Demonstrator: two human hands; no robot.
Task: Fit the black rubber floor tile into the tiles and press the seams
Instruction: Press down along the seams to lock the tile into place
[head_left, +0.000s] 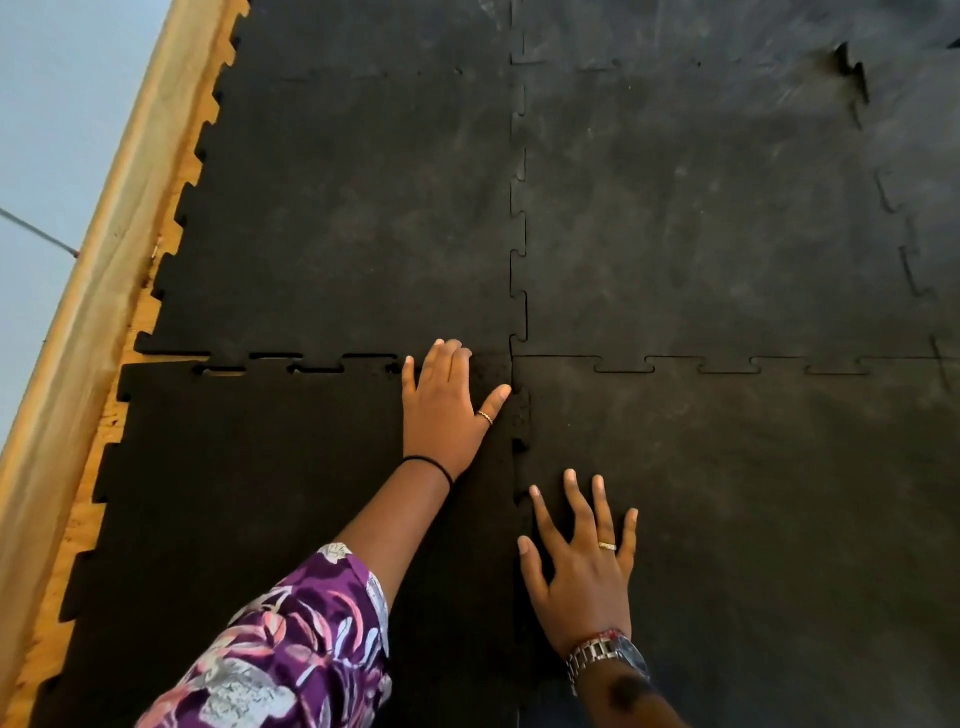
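The black rubber floor tile (249, 493) lies flat at the lower left, darker and cleaner than the dusty tiles around it. Its puzzle teeth meet the far tile (353, 218) along a top seam (291, 364) where small gaps show. On its right it meets another tile (769, 519) along a vertical seam (522, 452). My left hand (447, 410) lies flat, fingers spread, on the tile's top right corner where the seams cross. My right hand (582, 561) rests flat with fingers spread just right of the vertical seam, thumb on it.
A wooden skirting board (98, 249) and a strip of bare wooden floor (150, 306) run along the left edge below a pale blue wall. More joined tiles fill the far right; one seam (852, 73) at the upper right stands lifted.
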